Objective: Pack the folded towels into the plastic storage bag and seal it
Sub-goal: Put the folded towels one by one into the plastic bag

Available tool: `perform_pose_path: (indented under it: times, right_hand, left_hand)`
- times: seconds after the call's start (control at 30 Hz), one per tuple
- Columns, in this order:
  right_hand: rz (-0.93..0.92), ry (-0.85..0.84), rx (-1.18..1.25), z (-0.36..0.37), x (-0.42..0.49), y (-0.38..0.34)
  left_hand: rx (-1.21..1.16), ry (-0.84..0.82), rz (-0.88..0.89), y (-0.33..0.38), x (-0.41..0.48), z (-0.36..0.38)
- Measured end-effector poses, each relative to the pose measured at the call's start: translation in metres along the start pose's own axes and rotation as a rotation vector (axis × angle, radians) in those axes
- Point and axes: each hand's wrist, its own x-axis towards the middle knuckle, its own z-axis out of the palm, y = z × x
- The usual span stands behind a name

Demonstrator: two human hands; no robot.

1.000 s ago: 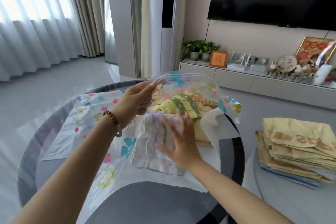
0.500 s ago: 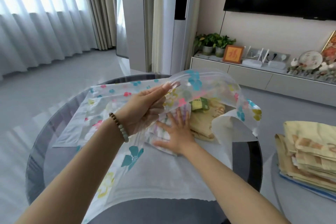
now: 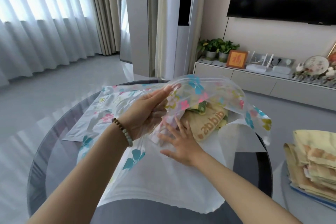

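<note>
Lifting the flowered plastic bag's [image 3: 196, 89] mouth off the round glass table [image 3: 54, 143], our left hand [image 3: 149, 112] pinches its upper flap. Our right hand [image 3: 179, 142] lies flat, fingers spread, gripping nothing, against pale and yellow folded towels [image 3: 209, 123] inside. More towels [image 3: 314, 162] are stacked far right.

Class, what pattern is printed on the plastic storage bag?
Flowers in blue, pink and yellow on clear plastic: the storage bag, seen only in the head view.

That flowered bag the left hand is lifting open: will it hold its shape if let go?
Probably not. The bag looks thin and floppy, sagging where the left hand isn't lifting it. Its glossy film likely slips easily, so the mouth would probably drop onto the towels.
</note>
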Motion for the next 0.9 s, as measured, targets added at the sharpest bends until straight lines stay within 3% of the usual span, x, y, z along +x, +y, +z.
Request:
perform_pose_path:
  times: [0.2,0.37,0.5,0.6,0.7,0.9]
  right_hand:
    - [0.328,-0.204,0.106,0.007,0.028,0.001]
    - [0.347,-0.302,0.141,-0.005,0.044,-0.008]
    - [0.166,-0.215,0.167,-0.03,-0.006,-0.013]
    - [0.114,-0.174,0.327,-0.056,-0.069,-0.015]
    - [0.216,-0.124,0.602,-0.088,-0.136,-0.006]
    - [0.462,0.262,0.787,-0.15,-0.249,0.054]
  left_hand:
    - [-0.022,-0.013,-0.016,-0.005,0.001,0.0]
    - [0.012,0.015,-0.013,-0.015,-0.001,-0.002]
    - [0.038,0.046,0.065,-0.025,-0.003,0.003]
    - [0.111,0.057,0.102,-0.029,-0.005,0.012]
    - [0.253,0.083,0.134,-0.034,-0.006,0.024]
    - [0.505,0.205,0.301,-0.042,-0.008,0.056]
